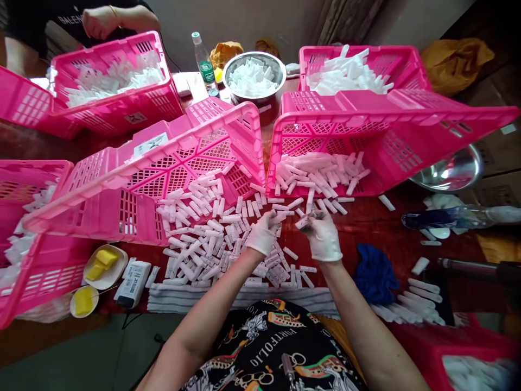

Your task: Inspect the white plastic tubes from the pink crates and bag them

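Both my hands wear white gloves over the red tabletop. My left hand [264, 234] is closed in a pinch above the right part of a spread pile of small white plastic pieces [211, 239]; white shows at its fingertips, but I cannot make out what it is. A short way to the right, my right hand [324, 234] pinches one small white plastic piece [302, 222], its end pointing toward the left hand. More such pieces [321, 171] lie in the mouth of a tipped pink crate [391, 117], just beyond the right hand.
Another tipped pink crate [138, 168] opens at the left. Behind stand a steel bowl [280, 76] of white pieces, a bottle [205, 62] and filled crates. A blue cloth [375, 274] lies right, yellow sponges [106, 257] left. A co-worker's hand [100, 23] shows at the top left.
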Demonstrator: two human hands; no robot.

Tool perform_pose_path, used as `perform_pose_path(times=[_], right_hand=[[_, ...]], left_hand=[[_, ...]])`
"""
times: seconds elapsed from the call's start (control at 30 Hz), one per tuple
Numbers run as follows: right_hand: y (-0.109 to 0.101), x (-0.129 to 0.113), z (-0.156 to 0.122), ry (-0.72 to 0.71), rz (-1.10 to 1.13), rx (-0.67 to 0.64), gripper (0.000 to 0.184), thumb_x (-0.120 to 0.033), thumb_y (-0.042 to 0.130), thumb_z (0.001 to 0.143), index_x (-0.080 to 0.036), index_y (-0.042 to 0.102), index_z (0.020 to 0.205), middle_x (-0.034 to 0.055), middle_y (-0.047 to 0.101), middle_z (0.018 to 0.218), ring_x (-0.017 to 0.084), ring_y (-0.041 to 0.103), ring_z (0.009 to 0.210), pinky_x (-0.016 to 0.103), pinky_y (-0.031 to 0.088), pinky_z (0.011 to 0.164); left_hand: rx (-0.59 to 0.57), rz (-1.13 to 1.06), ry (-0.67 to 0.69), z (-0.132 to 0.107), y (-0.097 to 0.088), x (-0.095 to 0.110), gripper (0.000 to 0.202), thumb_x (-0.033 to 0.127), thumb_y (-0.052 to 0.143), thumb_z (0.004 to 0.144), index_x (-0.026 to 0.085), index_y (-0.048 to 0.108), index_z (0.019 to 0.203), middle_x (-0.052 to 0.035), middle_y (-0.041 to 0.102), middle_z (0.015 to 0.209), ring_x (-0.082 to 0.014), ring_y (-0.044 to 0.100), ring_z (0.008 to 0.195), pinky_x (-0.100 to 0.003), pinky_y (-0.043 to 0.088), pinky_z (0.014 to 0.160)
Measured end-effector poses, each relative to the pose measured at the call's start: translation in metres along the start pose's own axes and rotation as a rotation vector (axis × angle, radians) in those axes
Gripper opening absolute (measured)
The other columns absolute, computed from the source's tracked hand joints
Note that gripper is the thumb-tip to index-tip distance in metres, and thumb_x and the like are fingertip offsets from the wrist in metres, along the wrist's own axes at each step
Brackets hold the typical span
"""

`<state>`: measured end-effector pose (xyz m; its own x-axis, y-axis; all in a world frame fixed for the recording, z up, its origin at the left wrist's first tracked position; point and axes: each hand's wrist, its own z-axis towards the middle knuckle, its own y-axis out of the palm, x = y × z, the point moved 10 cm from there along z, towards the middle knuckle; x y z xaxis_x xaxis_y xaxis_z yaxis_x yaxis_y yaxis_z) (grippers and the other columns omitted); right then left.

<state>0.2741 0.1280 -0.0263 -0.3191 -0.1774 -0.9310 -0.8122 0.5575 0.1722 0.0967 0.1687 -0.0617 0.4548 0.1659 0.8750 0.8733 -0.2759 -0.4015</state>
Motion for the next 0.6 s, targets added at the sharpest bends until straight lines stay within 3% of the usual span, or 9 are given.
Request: perform_pose_path(times=[0.17, 0.23, 0.37, 0.5, 0.6], right_hand=[[0.025, -0.019, -0.006, -0.039, 0.027, -0.053, 0.025, -0.028, 0.065, 0.067, -0.023, 0.048, 0.084, -0.0044, 0.055, 0.079, 0.009, 0.054, 0.064, 0.023, 0.050, 0.058], [0.026, -0.024, -0.006, -0.076, -0.051, -0.071, 0.023, -0.029, 0.065, 0.069, -0.023, 0.048, 0.084, -0.0043, 0.054, 0.078, 0.010, 0.054, 0.064, 0.023, 0.050, 0.059], [0.023, -0.033, -0.007, -0.148, -0.244, -0.090, 0.021, -0.030, 0.065, 0.070, -0.022, 0.051, 0.084, -0.0033, 0.057, 0.076, 0.011, 0.056, 0.064, 0.024, 0.051, 0.060], [0.034, -0.026, -0.012, -0.065, -0.339, -0.270, 0.019, -0.035, 0.067, 0.070, -0.022, 0.055, 0.076, -0.0018, 0.059, 0.071, 0.013, 0.058, 0.062, 0.026, 0.050, 0.058], [0.039, -0.022, -0.016, -0.026, -0.441, -0.347, 0.023, -0.043, 0.060, 0.078, -0.021, 0.057, 0.071, -0.0019, 0.057, 0.061, 0.012, 0.053, 0.055, 0.025, 0.044, 0.055]], left_hand=[[0.004, -0.215, 0.105, -0.033, -0.009, 0.025, 0.029, 0.020, 0.063, 0.078, 0.019, 0.060, 0.106, -0.0051, 0.066, 0.100, -0.0145, 0.062, 0.089, -0.027, 0.047, 0.084], [-0.019, -0.267, 0.020, -0.037, -0.008, 0.020, 0.029, 0.022, 0.063, 0.077, 0.018, 0.060, 0.106, -0.0045, 0.067, 0.096, -0.0137, 0.062, 0.084, -0.026, 0.048, 0.080], [-0.171, -0.432, -0.170, -0.045, 0.007, 0.010, 0.023, 0.028, 0.055, 0.083, 0.012, 0.061, 0.098, -0.0045, 0.066, 0.081, -0.0108, 0.057, 0.067, -0.023, 0.046, 0.066], [-0.100, -0.338, -0.134, -0.049, -0.006, 0.018, 0.028, 0.029, 0.062, 0.077, 0.013, 0.062, 0.100, -0.0038, 0.067, 0.085, -0.0118, 0.058, 0.073, -0.023, 0.046, 0.068], [-0.052, -0.238, -0.096, -0.051, -0.015, 0.025, 0.028, 0.029, 0.065, 0.074, 0.016, 0.064, 0.099, -0.0016, 0.066, 0.083, -0.0108, 0.057, 0.071, -0.022, 0.044, 0.067]])
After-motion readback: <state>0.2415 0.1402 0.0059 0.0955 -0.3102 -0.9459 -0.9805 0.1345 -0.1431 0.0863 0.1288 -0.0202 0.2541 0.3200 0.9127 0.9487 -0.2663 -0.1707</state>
